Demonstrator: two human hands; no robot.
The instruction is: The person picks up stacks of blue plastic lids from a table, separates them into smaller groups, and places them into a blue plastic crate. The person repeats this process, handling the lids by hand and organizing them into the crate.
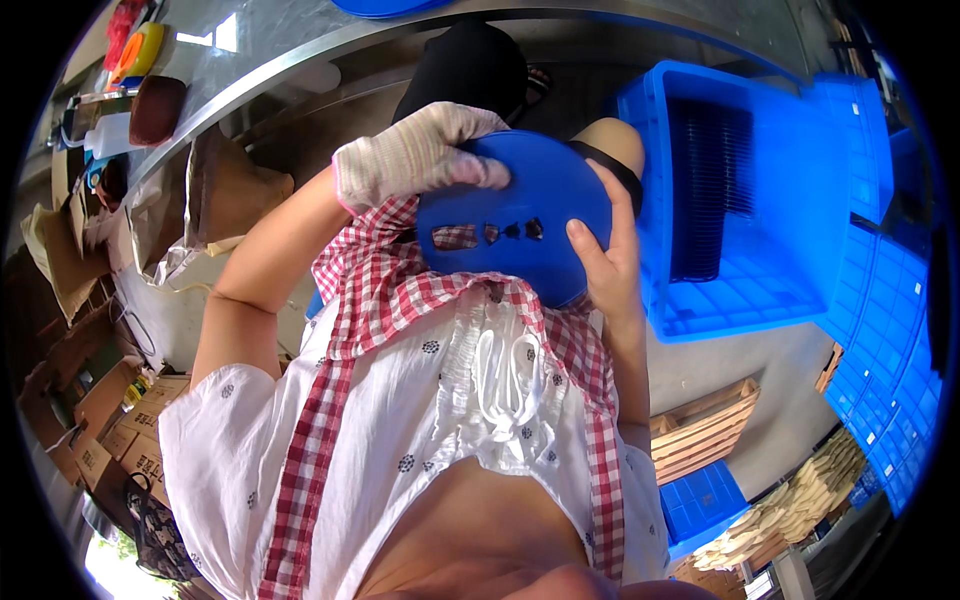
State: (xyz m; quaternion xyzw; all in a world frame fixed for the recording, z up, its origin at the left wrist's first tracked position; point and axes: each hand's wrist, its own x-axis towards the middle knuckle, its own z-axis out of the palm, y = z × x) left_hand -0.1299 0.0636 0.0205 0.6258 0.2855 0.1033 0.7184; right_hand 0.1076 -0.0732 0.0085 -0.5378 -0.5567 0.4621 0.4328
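Observation:
A round blue disc is tilted over my lap, with a row of cut-outs across its lower middle. Red checked cloth shows through the leftmost cut-out; the others look dark. My left hand, in a striped knitted glove, grips the disc's upper left edge, its thumb lying over the face. On the right side, my bare right hand holds the rim with the thumb on top and fingers along the edge. The disc's underside is hidden. A red and white checked apron lies beneath it.
Right of my knee stands a blue plastic crate holding a row of thin, closely packed dark blue pieces. A metal table curves across the far side. Brown paper bags stand left; stacked blue crates and a wooden pallet are right.

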